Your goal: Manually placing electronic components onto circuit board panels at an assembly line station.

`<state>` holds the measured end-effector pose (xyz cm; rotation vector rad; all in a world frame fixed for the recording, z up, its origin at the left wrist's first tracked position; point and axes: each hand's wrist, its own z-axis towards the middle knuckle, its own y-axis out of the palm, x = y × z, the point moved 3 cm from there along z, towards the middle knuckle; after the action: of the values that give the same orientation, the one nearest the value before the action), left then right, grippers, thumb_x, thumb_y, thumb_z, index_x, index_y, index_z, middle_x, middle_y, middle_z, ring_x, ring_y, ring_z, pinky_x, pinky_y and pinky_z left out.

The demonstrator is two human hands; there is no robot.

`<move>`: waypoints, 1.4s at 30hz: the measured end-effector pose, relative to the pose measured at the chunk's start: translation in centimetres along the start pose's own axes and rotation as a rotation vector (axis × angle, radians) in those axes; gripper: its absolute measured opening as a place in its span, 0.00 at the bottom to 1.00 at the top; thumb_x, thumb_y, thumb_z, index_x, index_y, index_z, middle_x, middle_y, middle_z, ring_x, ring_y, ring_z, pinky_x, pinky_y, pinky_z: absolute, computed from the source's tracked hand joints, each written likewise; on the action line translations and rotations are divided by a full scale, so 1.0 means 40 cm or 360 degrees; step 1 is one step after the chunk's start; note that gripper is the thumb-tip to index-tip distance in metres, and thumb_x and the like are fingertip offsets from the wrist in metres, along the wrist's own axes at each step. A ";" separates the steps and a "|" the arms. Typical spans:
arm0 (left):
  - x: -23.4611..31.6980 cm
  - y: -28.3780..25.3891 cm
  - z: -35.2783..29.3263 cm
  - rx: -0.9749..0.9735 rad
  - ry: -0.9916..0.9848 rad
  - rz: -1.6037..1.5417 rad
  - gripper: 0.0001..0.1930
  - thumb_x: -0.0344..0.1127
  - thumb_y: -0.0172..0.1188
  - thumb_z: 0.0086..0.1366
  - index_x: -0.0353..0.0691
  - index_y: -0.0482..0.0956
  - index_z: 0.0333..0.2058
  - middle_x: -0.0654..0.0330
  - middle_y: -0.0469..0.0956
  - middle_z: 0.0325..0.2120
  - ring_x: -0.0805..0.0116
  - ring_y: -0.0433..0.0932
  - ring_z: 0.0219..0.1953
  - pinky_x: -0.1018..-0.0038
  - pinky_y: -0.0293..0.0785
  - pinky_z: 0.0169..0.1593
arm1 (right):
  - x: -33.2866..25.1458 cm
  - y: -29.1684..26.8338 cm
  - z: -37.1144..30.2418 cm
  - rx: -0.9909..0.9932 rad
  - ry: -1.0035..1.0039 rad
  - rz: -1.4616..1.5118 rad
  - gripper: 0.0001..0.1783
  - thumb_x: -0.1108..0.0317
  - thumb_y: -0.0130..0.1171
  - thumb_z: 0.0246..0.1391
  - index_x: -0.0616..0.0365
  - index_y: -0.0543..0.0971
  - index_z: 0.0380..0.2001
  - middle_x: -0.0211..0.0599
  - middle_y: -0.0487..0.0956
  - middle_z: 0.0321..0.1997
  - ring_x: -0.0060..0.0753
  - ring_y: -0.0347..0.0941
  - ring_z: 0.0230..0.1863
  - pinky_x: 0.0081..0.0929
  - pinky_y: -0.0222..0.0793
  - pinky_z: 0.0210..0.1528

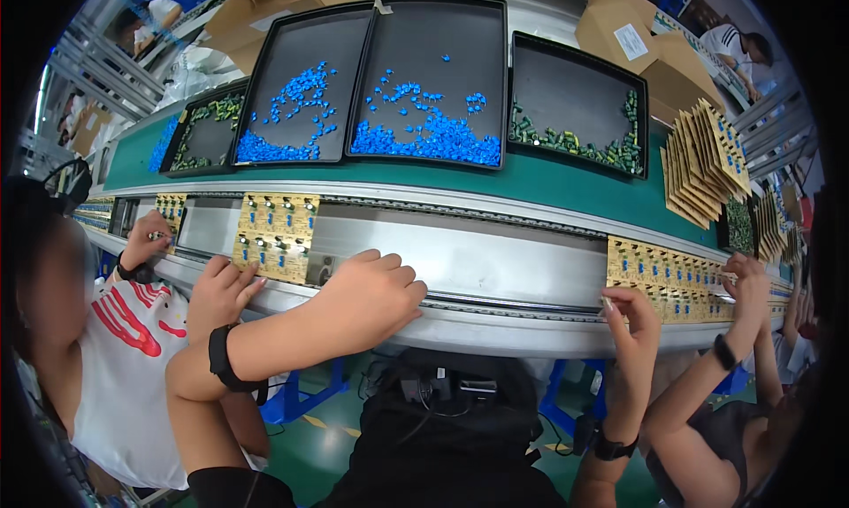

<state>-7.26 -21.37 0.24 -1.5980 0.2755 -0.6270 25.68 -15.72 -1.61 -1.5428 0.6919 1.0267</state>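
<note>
My left hand (370,294) hangs over the near conveyor rail with its fingers curled in. Its back faces up, so whatever it may hold is hidden. A black band circles that wrist. To its left lies a tan circuit board (278,234) carrying small blue and dark green parts. My right hand (633,320) is at the left edge of another group of tan boards (659,269). Its thumb and forefinger are closed in a pinch, on something too small to name.
Beyond the conveyor (478,265), black trays hold blue components (424,137) and green components (566,143). Tan boards (703,168) stand stacked at the right. A co-worker's hand (221,291) touches the left board; another co-worker's hand (747,287) is over the right boards.
</note>
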 end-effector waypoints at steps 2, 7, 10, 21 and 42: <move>0.000 0.009 0.019 -0.0023 0.0066 0.0046 0.11 0.40 0.64 0.52 0.42 0.73 0.25 0.63 0.72 0.22 0.64 0.74 0.30 0.70 0.69 0.35 | 0.035 -0.007 -0.016 0.0056 0.0044 0.0084 0.08 0.78 0.53 0.54 0.64 0.76 0.38 0.30 0.74 0.32 0.18 0.70 0.33 0.16 0.64 0.38; 0.000 0.022 0.067 0.0040 0.0123 0.0019 0.03 0.31 0.59 0.45 0.41 0.74 0.21 0.62 0.74 0.20 0.64 0.75 0.30 0.70 0.70 0.34 | 0.068 -0.011 -0.039 0.0174 0.0181 0.0331 0.08 0.77 0.53 0.56 0.64 0.75 0.40 0.31 0.75 0.32 0.19 0.70 0.33 0.16 0.65 0.38; -0.002 0.029 0.082 0.0040 0.0183 0.0012 0.03 0.30 0.59 0.45 0.41 0.74 0.20 0.61 0.74 0.20 0.64 0.75 0.29 0.70 0.70 0.33 | 0.094 -0.006 -0.039 0.0242 0.0191 0.0326 0.08 0.76 0.52 0.58 0.64 0.74 0.41 0.30 0.75 0.32 0.19 0.70 0.32 0.15 0.65 0.38; -0.005 0.053 0.082 -0.0054 0.0180 -0.0013 0.11 0.39 0.64 0.53 0.41 0.73 0.22 0.62 0.72 0.20 0.63 0.75 0.31 0.69 0.71 0.36 | 0.101 0.028 -0.038 0.0303 0.0114 0.0319 0.07 0.75 0.54 0.58 0.65 0.75 0.39 0.32 0.75 0.32 0.20 0.72 0.33 0.16 0.67 0.38; 0.161 -0.179 0.013 0.0083 -0.0103 -0.0481 0.09 0.36 0.57 0.56 0.37 0.75 0.21 0.55 0.75 0.18 0.55 0.76 0.24 0.62 0.72 0.27 | -0.004 0.149 -0.012 -0.0061 -0.0184 0.0385 0.03 0.76 0.54 0.57 0.65 0.75 0.34 0.33 0.75 0.32 0.20 0.72 0.30 0.17 0.67 0.35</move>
<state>-3.04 -23.32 8.69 -1.6194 -0.0324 -0.8046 20.63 -17.55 -4.22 -1.4431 0.7949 1.3057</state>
